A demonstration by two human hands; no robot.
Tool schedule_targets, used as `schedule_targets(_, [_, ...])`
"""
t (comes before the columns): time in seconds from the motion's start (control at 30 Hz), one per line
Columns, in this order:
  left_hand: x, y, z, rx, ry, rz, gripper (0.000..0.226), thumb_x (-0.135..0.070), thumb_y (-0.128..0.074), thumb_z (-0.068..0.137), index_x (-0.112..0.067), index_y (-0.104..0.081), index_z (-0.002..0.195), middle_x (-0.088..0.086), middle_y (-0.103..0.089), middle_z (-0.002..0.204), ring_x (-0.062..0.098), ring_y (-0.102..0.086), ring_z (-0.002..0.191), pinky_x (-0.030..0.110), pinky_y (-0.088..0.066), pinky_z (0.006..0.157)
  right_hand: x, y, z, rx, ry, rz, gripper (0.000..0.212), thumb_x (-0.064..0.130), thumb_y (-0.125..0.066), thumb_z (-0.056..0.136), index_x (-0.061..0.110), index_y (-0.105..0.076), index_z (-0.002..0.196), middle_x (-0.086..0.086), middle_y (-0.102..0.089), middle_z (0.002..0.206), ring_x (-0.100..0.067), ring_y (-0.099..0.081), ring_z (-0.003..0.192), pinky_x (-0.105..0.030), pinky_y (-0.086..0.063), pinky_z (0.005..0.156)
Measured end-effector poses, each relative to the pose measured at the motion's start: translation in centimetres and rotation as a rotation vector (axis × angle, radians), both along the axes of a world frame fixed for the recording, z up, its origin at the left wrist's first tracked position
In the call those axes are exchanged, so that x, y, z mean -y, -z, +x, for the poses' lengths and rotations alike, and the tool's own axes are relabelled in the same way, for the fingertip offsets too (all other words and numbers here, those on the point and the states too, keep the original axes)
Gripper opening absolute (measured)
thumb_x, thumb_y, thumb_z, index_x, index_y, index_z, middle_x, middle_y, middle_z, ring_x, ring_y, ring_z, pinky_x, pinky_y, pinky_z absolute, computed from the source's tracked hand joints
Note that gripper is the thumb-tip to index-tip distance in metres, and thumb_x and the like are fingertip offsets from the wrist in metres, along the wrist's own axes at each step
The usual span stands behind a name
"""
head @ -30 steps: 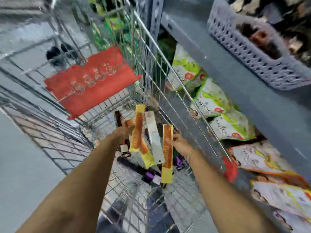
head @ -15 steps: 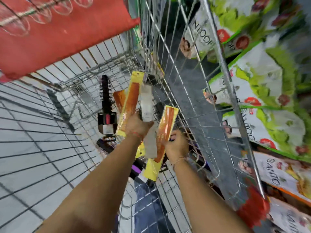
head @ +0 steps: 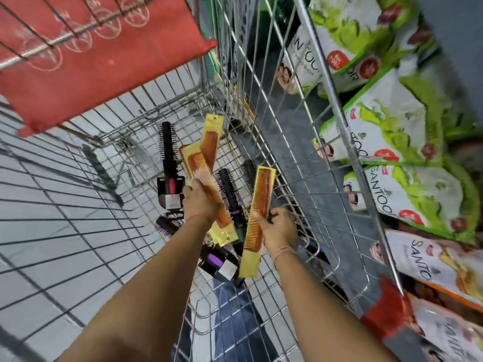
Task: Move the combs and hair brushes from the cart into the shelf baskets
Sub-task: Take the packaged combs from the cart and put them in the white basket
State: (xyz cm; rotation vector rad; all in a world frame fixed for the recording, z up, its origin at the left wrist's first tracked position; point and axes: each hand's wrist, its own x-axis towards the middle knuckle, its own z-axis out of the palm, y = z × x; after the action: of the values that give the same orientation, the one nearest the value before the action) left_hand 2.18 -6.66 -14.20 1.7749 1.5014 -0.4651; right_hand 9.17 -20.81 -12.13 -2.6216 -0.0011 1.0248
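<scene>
At centre frame the left hand (head: pixel 200 202) grips two packaged combs (head: pixel 206 163) and the right hand (head: pixel 278 226) grips one comb (head: pixel 257 212) above the cart (head: pixel 261 74), where several hair brushes (head: pixel 168 150) remain; no shelf basket is visible

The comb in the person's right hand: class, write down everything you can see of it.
The comb is long, straight and amber-brown, looking like translucent plastic, with fine teeth along one edge. It sits in a glossy yellow sleeve pack that extends past both its ends. It is tilted slightly off upright, top end leaning right, held above the wire cart. The right hand grips it at about mid-length from the right side, thumb across the front. Nothing else visibly touches it; the brushes lie below it.
</scene>
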Motion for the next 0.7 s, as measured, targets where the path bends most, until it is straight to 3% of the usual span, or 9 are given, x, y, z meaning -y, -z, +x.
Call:
schedule_targets(0.13, [0.0, 1.0, -0.1, -0.203, 0.289, 0.199, 0.062, -0.030, -0.054, 0.085, 0.002, -0.030, 0.132, 0.018, -0.044, 0.128, 0.033, -0.044, 0.112, 0.040, -0.039, 0.093, -1.5, 0.2, -0.8, 0.060, -0.041, -0.128, 0.056, 0.043, -0.071, 0.071, 0.009, -0.047, 0.109, -0.011, -0.060, 0.114, -0.024, -0.056, 0.085, -0.018, -0.024, 0.045])
schedule_targets(0.23, [-0.3, 1.5, 0.0, -0.268, 0.311, 0.165, 0.064, -0.029, -0.051, 0.088, 0.005, -0.025, 0.136, 0.021, -0.042, 0.134, 0.033, -0.042, 0.119, 0.039, -0.039, 0.095, -2.4, 0.2, -1.0, 0.091, 0.012, -0.219, 0.063, 0.042, -0.073, 0.070, 0.003, -0.045, 0.112, -0.015, -0.062, 0.114, -0.031, -0.061, 0.094, -0.026, -0.032, 0.051])
schedule_targets(0.33, [-0.4, 1.6, 0.3, -0.150, 0.016, 0.029, 0.049, -0.015, -0.051, 0.087, 0.004, -0.034, 0.128, 0.025, -0.045, 0.132, 0.038, -0.044, 0.123, 0.042, -0.040, 0.099, -2.4, 0.4, -1.2, 0.026, 0.140, -0.147, 0.050, 0.033, -0.074, 0.073, 0.005, -0.050, 0.107, -0.014, -0.064, 0.112, -0.028, -0.061, 0.087, -0.021, -0.038, 0.049])
schedule_targets(0.4, [-0.3, 1.2, 0.3, -0.008, -0.237, -0.022, 0.042, -0.010, -0.056, 0.085, 0.003, -0.042, 0.122, 0.023, -0.054, 0.128, 0.036, -0.052, 0.117, 0.039, -0.043, 0.096, -2.3, 0.1, -1.5, -0.094, 0.250, -0.008, 0.040, 0.025, -0.074, 0.073, 0.007, -0.051, 0.101, -0.013, -0.067, 0.109, -0.028, -0.064, 0.083, -0.031, -0.054, 0.058])
schedule_targets(0.47, [-0.2, 0.5, -0.1, 0.072, -0.360, -0.148, 0.039, -0.004, -0.062, 0.080, 0.001, -0.052, 0.117, 0.015, -0.064, 0.117, 0.029, -0.059, 0.104, 0.033, -0.048, 0.086, -2.1, -1.0, -2.1, -0.209, 0.208, 0.132, 0.039, 0.019, -0.074, 0.073, 0.007, -0.051, 0.102, -0.012, -0.066, 0.111, -0.027, -0.063, 0.089, -0.038, -0.054, 0.079])
schedule_targets(0.53, [-0.2, -0.6, -0.6, 0.181, -0.379, -0.379, 0.023, -0.001, -0.058, 0.083, -0.005, -0.060, 0.105, -0.001, -0.072, 0.082, 0.025, -0.059, 0.086, 0.036, -0.048, 0.073, -1.8, -2.6, -3.0, -0.240, 0.161, 0.252, 0.043, 0.015, -0.074, 0.073, 0.004, -0.051, 0.108, -0.015, -0.063, 0.114, -0.025, -0.059, 0.096, -0.036, -0.049, 0.085])
schedule_targets(0.6, [-0.5, -2.7, -1.2, 0.353, -0.414, -0.673, 0.018, 0.003, -0.049, 0.087, -0.011, -0.057, 0.095, -0.011, -0.069, 0.047, 0.021, -0.059, 0.069, 0.032, -0.048, 0.063, -1.7, -4.4, -3.9, -0.161, 0.256, 0.344, 0.045, 0.016, -0.071, 0.078, 0.001, -0.049, 0.114, -0.019, -0.062, 0.115, -0.030, -0.060, 0.101, -0.043, -0.049, 0.090])
schedule_targets(0.7, [-1.8, -6.5, -1.5, 0.478, -0.192, -0.868, 0.023, 0.013, -0.042, 0.086, -0.005, -0.056, 0.087, 0.000, -0.073, 0.056, 0.016, -0.070, 0.064, 0.035, -0.052, 0.074, -2.2, -8.2, -4.7, 0.022, 0.527, 0.526, 0.049, 0.019, -0.064, 0.084, -0.004, -0.041, 0.120, -0.027, -0.060, 0.116, -0.028, -0.057, 0.096, -0.049, -0.047, 0.093])
